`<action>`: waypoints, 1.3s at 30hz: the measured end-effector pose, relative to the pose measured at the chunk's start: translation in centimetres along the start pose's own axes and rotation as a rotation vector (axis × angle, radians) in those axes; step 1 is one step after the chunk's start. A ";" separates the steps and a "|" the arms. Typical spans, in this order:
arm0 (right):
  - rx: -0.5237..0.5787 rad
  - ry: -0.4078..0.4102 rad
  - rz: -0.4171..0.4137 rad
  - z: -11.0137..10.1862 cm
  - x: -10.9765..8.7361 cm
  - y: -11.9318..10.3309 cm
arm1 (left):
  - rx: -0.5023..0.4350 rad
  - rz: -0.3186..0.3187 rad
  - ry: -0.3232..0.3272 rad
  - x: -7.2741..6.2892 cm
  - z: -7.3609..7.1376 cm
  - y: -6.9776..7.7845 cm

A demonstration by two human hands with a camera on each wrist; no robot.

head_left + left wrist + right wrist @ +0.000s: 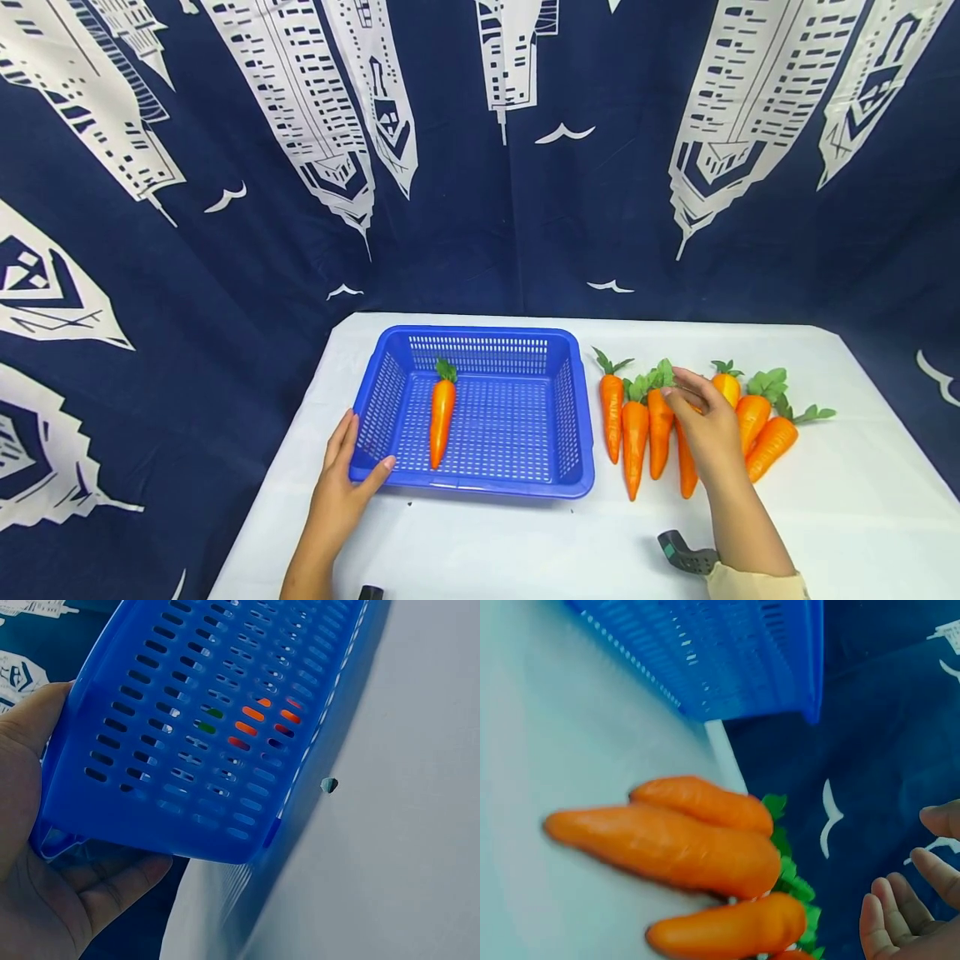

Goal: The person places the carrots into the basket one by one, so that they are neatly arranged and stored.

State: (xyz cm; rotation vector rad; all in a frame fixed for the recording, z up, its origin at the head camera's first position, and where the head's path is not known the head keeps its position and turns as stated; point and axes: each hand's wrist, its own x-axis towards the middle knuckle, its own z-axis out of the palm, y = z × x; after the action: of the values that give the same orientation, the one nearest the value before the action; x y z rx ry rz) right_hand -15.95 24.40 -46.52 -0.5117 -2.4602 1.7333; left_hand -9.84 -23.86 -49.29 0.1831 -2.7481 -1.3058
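A blue plastic basket (487, 487) sits on the table with one carrot (442, 415) lying lengthwise in its left half, green top to the back. My left hand (334, 490) grips the basket's near left corner, thumb over the front rim and fingers along the left side. To the right of the basket lies a row of several orange carrots (634, 442) with leafy tops. Over the middle of that row hovers my right hand (708, 429), its loosely bent fingers close to the leaves and partly covering a carrot (686, 467). The right wrist view shows nothing between those fingers (911, 911).
A white cloth covers the table (510, 542). Behind it hangs a dark blue curtain (465, 225) printed with white buildings and birds. More carrots (772, 448) lie right of my right hand. A black wrist device (684, 553) shows beside my right forearm.
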 end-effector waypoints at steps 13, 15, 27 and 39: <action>-0.085 0.071 0.063 -0.4 0.3 2.8 | 0.009 -0.003 -0.001 0.0 -0.1 -0.1; -0.085 0.079 0.059 -0.3 0.3 3.0 | 0.009 -0.002 0.001 0.0 -0.1 -0.1; -0.150 0.046 0.062 -0.2 0.5 5.0 | -0.013 0.002 0.008 0.1 0.1 -0.3; -0.223 0.024 0.060 0.1 0.4 6.0 | -0.010 0.000 0.004 0.0 0.1 -0.1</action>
State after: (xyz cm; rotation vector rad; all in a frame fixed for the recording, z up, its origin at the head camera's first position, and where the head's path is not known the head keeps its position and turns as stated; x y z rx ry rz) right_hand -15.03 26.29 -52.19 -0.6284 -2.6628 1.4690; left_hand -9.87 -23.89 -49.46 0.1844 -2.7378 -1.3178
